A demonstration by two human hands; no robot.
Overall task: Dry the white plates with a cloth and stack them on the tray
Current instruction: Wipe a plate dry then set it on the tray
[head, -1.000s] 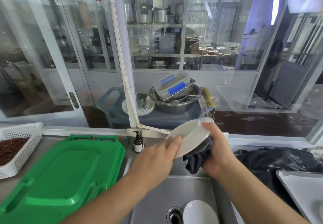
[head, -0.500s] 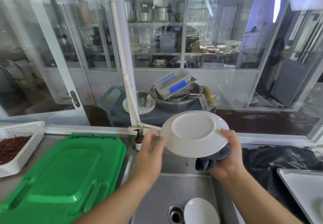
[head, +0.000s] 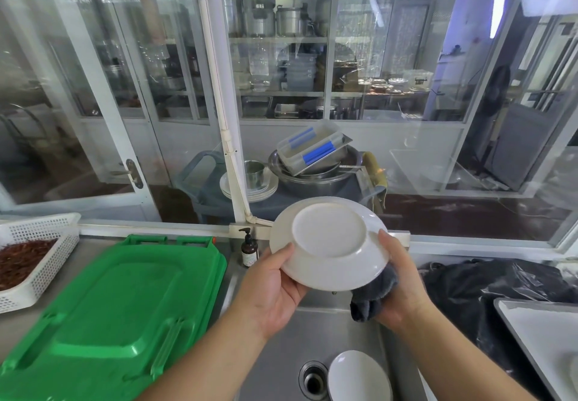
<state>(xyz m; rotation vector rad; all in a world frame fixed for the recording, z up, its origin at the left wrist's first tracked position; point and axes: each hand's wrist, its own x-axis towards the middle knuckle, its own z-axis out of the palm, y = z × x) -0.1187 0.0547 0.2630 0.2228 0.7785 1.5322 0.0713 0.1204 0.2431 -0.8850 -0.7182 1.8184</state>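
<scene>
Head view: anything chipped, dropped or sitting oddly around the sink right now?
Nothing looks damaged or spilled. The held plate is intact, its underside toward the camera, gripped at the rim by the left hand and right hand, which also holds the dark cloth. One more white plate lies in the sink beside the drain, undried.

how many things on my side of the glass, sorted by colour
white: 4 (held plate, sink plate, basket, tray)
green: 1 (lid)
dark: 3 (cloth, bag, bottle)
total: 8
</scene>
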